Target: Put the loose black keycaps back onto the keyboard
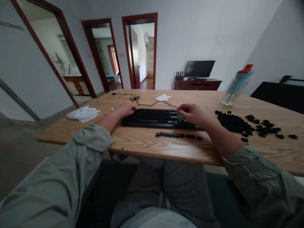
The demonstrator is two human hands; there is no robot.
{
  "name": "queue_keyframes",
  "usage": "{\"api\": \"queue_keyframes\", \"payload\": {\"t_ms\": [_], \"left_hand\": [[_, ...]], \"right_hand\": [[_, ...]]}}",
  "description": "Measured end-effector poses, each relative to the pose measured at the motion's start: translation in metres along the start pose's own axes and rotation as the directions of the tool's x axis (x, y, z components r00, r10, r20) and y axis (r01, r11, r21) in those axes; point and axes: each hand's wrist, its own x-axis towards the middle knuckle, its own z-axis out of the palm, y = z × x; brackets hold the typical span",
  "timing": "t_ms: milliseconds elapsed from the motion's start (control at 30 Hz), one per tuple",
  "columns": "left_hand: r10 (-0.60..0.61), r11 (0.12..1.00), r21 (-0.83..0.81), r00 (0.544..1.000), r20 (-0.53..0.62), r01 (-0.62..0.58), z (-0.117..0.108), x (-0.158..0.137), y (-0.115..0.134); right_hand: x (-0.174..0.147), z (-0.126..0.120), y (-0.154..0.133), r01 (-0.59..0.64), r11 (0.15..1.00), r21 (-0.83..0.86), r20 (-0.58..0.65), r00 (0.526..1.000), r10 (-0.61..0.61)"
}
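A black keyboard (152, 117) lies on the wooden table in front of me, with keys in place over much of it and bare spots toward its right part. At its back left corner, my left hand (127, 109) is closed on the edge. My right hand (191, 112) is over the right part, thumb and fingertips pinched together near the back edge; whatever they hold is too small to make out. Several loose keycaps (175, 135) form a row along the keyboard's front side. To the right of my right forearm, a large pile of black keycaps (234, 123) is spread out.
Behind the keyboard run its black cable (147, 104) and a white tissue (163, 97). Crumpled white tissues (83, 114) lie at the table's left. A clear bottle (235, 87) with a red-topped lid stands at the back right. The table's front edge (166, 153) is close to my lap.
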Motion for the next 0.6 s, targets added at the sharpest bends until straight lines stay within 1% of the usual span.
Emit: {"api": "queue_keyframes", "payload": {"t_ms": [67,200,267,467,600], "left_hand": [[-0.008,1.0,0.004,1.0,-0.009,0.008,0.0013,-0.0012,-0.0001],[-0.067,0.99,-0.128,0.998,-0.013,0.065,0.0038,-0.0044,-0.0041],[-0.067,0.984,-0.167,0.998,-0.007,0.065,0.0032,-0.0051,-0.0054],[-0.09,0.974,-0.21,0.996,-0.017,0.084,0.0003,-0.003,-0.0039],[-0.057,0.962,-0.266,0.998,-0.009,0.053,0.002,-0.003,-0.0051]], "right_hand": [[0.0,-0.0004,-0.0005,-0.001,1.0,0.0,-0.012,1.0,0.001],[0.0006,-0.0006,-0.0002,-0.017,1.0,0.015,-0.011,1.0,0.017],[0.0008,-0.0002,0.0004,-0.024,1.0,0.014,-0.003,1.0,0.024],[0.0009,0.0015,0.0026,-0.014,1.0,0.003,0.001,1.0,0.014],[0.0011,0.0022,0.0038,-0.004,1.0,0.003,0.006,1.0,0.004]]}}
